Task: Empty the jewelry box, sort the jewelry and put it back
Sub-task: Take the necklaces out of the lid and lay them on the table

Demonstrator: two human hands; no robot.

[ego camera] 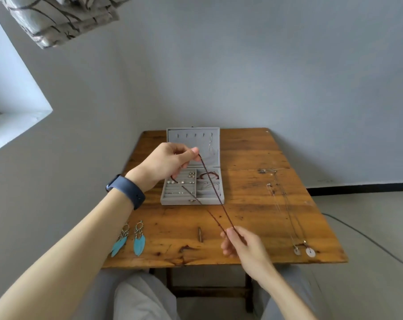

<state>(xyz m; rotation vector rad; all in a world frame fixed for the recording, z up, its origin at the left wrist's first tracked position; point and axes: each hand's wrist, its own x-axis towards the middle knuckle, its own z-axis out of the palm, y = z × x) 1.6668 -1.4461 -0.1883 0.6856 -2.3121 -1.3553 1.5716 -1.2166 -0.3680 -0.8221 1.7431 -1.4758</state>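
A grey jewelry box (170,199) stands open at the back of the wooden table (253,204), with small earrings and a red bracelet (208,174) in its compartments. A dark red braided cord necklace (211,181) is stretched in the air over the box. My left hand (170,161) pinches its far end above the box. My right hand (239,244) pinches the near end over the table's front. Two turquoise feather earrings (130,241) lie at the front left. Two thin silver necklaces with round pendants (304,249) lie along the right side.
A small brown bar-shaped piece (199,234) lies near the front middle of the table. The table stands against a grey wall. A cable (369,241) runs on the floor at the right. My knees are under the front edge.
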